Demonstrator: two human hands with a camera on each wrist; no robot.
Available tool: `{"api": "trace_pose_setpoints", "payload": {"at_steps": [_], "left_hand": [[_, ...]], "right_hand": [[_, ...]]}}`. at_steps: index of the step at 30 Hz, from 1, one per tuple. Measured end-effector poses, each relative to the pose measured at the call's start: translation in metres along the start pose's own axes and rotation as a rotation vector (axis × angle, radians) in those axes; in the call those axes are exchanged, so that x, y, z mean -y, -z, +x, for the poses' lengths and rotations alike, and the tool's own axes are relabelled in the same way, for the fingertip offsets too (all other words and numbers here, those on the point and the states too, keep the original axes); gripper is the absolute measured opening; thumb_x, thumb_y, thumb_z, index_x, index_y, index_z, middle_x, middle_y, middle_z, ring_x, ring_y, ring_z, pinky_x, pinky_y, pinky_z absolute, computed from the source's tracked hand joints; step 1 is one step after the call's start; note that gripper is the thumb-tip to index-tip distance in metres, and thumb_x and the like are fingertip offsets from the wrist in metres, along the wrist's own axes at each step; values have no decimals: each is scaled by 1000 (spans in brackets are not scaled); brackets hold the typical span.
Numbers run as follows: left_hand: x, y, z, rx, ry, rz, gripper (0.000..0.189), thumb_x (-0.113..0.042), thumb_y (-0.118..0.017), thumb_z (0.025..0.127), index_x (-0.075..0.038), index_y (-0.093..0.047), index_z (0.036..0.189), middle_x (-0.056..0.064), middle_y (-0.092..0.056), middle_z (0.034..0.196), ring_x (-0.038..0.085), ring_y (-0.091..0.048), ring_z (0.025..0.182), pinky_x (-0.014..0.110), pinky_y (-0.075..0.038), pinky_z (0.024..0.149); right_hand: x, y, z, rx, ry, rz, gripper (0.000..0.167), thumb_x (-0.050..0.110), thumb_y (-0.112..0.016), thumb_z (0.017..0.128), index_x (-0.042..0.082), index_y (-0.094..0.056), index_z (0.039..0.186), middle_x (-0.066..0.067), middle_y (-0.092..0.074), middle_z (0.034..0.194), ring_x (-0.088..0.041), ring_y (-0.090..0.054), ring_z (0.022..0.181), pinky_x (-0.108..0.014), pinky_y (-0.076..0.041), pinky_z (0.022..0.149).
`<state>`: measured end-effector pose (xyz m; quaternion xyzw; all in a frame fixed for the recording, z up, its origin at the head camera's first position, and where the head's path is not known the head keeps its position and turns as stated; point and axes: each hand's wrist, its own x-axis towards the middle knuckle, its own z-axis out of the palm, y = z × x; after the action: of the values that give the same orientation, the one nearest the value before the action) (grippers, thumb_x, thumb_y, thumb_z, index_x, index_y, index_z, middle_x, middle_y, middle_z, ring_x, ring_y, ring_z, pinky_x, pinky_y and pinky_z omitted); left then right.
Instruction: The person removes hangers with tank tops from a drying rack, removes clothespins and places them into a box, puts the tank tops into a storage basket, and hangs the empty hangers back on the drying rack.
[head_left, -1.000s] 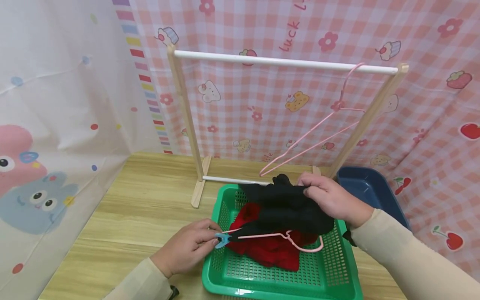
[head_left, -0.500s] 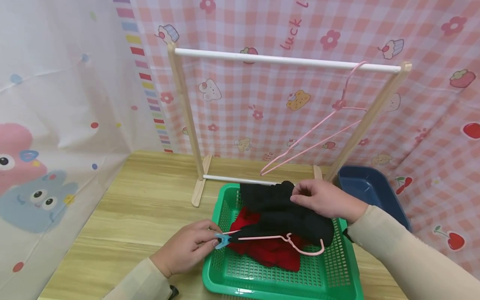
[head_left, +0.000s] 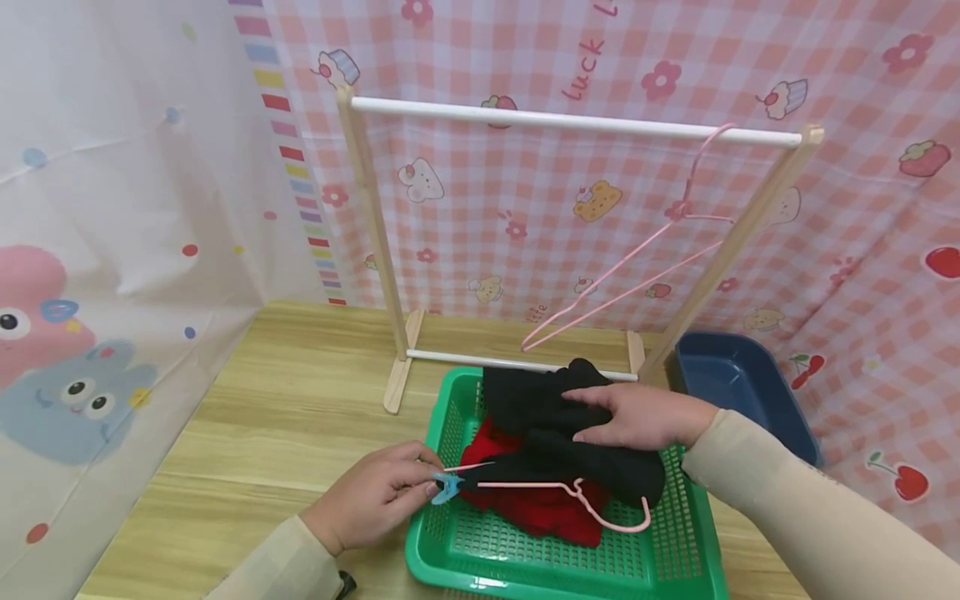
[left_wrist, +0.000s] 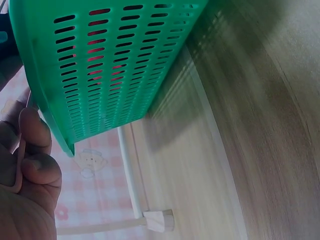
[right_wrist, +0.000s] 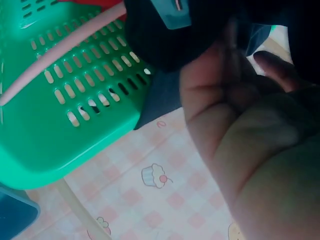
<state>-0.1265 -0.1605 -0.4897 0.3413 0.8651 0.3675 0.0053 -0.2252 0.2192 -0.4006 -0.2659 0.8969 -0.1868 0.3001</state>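
My left hand [head_left: 382, 492] grips one end of a pink clothes hanger [head_left: 525, 484] at the left rim of the green basket [head_left: 525, 577]. Next to those fingers, a blue clip [head_left: 447, 488] pins a corner of a black garment [head_left: 525, 400] to the hanger. The hanger's hook points right, over the basket. My right hand [head_left: 645, 417] lies over the garment's right part, fingers stretched out and thumb apart. In the right wrist view, a second clip [right_wrist: 172, 12] shows on the black cloth. Red cloth [head_left: 540, 512] lies beneath in the basket.
Behind the basket stands a wooden rack with a white bar [head_left: 570, 122]. Another pink hanger [head_left: 600, 279] hangs from its right end. A dark blue tub [head_left: 738, 383] sits to the right. Checked cloth covers the wall behind the wooden table [head_left: 285, 392].
My right hand has let go of the garment's raised edge and come down over it, fingers spreading. The black cloth has sunk flatter, and the hanger's hook end has dipped slightly. My left hand keeps its place.
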Motion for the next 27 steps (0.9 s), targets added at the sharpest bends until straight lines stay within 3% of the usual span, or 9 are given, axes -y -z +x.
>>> {"api": "trace_pose_setpoints", "payload": {"at_steps": [4, 7, 14, 21, 24, 27], "left_hand": [[0, 0, 1, -5, -22, -1, 21, -25, -59, 109, -27, -80, 110, -16, -68, 113, 3, -66, 102, 30, -58, 91], [0, 0, 1, -5, -26, -7, 22, -23, -58, 109, -27, -80, 109, -15, -68, 113, 4, -66, 102, 30, -58, 91], [1, 0, -1, 3, 12, -28, 23, -21, -57, 109, -27, -79, 109, -14, -69, 114, 6, -66, 104, 31, -58, 92], [0, -1, 0, 4, 12, -34, 23, -21, -57, 110, -27, -79, 107, -14, -69, 114, 6, -66, 104, 32, -58, 93], [0, -1, 0, 1, 3, -33, 23, -21, -57, 109, -27, -79, 105, -14, -68, 113, 5, -66, 104, 31, -58, 93], [0, -1, 1, 1, -4, -31, 21, -22, -59, 109, -29, -79, 105, -15, -68, 113, 4, -66, 103, 31, -58, 92]], "right_hand": [[2, -3, 1, 1, 85, -61, 47, 28, -68, 103, 23, -61, 149, -7, -62, 149, -32, -58, 139, -51, -51, 109], [3, -3, 0, -16, 159, -49, 37, 18, -66, 103, 24, -69, 139, -1, -69, 140, -28, -62, 134, -47, -53, 108], [11, 4, -12, -97, 217, 118, 28, 12, -60, 104, 23, -74, 125, 5, -73, 124, -14, -65, 119, -28, -52, 96], [14, 10, -23, -128, 274, 321, 31, 1, -50, 98, 13, -75, 111, 0, -72, 104, -8, -65, 96, -23, -54, 82], [13, 10, -23, -100, 290, 383, 33, -2, -46, 95, 11, -75, 103, 2, -69, 93, -6, -63, 82, -23, -53, 74], [11, 10, -22, -10, 274, 438, 31, -2, -46, 93, 6, -74, 100, 4, -67, 86, -4, -61, 71, -22, -52, 68]]}}
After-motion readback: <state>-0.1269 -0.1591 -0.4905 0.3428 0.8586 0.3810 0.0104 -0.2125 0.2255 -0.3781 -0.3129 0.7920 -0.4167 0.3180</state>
